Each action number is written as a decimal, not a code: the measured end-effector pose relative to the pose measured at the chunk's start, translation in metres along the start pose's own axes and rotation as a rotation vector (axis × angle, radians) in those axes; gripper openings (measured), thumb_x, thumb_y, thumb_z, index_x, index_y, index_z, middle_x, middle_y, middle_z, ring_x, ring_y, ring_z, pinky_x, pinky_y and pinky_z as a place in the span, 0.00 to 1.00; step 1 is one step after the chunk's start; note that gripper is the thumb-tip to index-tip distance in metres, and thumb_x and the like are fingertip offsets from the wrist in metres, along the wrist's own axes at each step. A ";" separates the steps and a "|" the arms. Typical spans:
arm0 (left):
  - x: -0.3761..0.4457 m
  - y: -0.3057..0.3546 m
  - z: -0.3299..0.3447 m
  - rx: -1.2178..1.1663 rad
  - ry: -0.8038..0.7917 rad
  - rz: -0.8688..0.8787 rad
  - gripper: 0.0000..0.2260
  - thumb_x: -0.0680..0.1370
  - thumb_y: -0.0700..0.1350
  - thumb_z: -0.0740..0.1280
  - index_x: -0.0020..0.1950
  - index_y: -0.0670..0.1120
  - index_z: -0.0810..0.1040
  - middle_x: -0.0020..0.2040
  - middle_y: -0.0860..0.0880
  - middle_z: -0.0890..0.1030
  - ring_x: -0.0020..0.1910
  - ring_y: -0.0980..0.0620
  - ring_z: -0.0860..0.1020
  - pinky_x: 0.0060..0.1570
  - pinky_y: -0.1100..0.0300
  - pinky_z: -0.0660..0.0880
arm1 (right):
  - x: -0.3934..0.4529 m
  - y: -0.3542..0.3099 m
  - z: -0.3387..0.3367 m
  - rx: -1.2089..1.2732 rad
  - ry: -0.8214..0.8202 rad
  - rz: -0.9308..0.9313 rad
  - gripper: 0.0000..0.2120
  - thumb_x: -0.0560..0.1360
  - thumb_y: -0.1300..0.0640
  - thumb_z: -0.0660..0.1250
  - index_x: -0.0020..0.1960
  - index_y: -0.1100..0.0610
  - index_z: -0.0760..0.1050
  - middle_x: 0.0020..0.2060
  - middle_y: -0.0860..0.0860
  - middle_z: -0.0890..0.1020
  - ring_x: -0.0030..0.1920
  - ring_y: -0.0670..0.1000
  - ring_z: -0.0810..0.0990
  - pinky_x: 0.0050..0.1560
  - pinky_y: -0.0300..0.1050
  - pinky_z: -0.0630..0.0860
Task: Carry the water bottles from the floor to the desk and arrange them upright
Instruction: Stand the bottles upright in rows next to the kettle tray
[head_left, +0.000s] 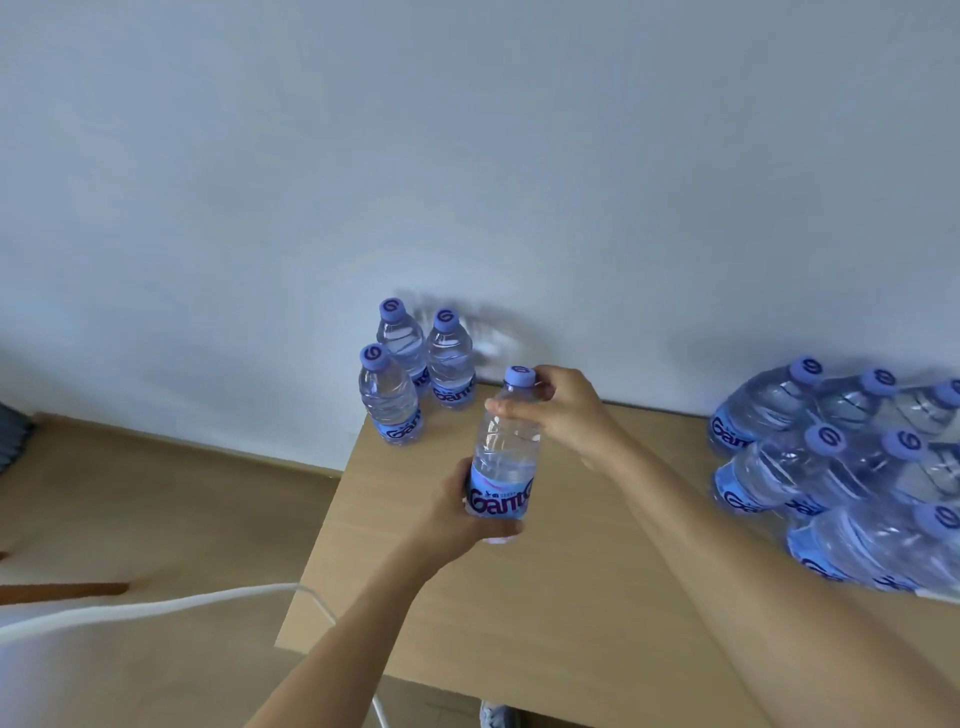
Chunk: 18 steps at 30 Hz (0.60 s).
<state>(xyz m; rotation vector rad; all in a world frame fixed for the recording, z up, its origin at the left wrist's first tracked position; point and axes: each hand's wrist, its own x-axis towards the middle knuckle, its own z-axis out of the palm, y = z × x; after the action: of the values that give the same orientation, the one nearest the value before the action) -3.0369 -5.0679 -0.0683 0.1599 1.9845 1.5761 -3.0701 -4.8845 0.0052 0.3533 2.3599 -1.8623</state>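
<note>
I hold one clear water bottle (506, 449) with a blue label and purple cap above the light wooden desk (571, 597). My left hand (457, 512) grips its lower part around the label. My right hand (561, 410) grips its neck just under the cap. The bottle is nearly upright, and its base is hidden by my left hand. Three matching bottles (410, 374) stand upright in the desk's far left corner, against the wall.
A shrink-wrapped pack of several bottles (852, 467) lies on the desk at the right. A white cable (156, 608) runs across the lower left. The wooden floor (182, 499) lies left of the desk, and the white wall (467, 156) is behind.
</note>
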 end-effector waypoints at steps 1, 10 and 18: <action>-0.001 0.004 0.005 0.008 -0.024 0.003 0.27 0.62 0.37 0.80 0.57 0.49 0.74 0.46 0.49 0.84 0.41 0.57 0.82 0.38 0.64 0.78 | -0.004 -0.001 -0.006 0.002 0.020 0.006 0.14 0.64 0.49 0.80 0.45 0.53 0.81 0.40 0.46 0.86 0.44 0.46 0.85 0.43 0.40 0.79; -0.012 0.028 0.076 0.090 -0.196 0.018 0.24 0.61 0.43 0.80 0.53 0.48 0.75 0.42 0.52 0.85 0.35 0.57 0.81 0.35 0.64 0.79 | -0.063 0.014 -0.069 0.043 0.149 0.014 0.16 0.67 0.46 0.78 0.50 0.53 0.81 0.41 0.44 0.86 0.44 0.42 0.84 0.42 0.35 0.78; -0.016 0.028 0.161 0.145 -0.280 -0.005 0.23 0.63 0.41 0.79 0.55 0.46 0.74 0.46 0.49 0.85 0.43 0.53 0.83 0.41 0.60 0.80 | -0.120 0.058 -0.127 0.015 0.231 0.020 0.15 0.66 0.47 0.78 0.49 0.52 0.81 0.45 0.53 0.86 0.49 0.52 0.84 0.56 0.52 0.80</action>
<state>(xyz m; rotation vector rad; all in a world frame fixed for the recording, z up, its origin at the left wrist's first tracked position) -2.9485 -4.9301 -0.0560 0.4097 1.8734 1.3255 -2.9331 -4.7619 0.0085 0.6229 2.4747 -1.9245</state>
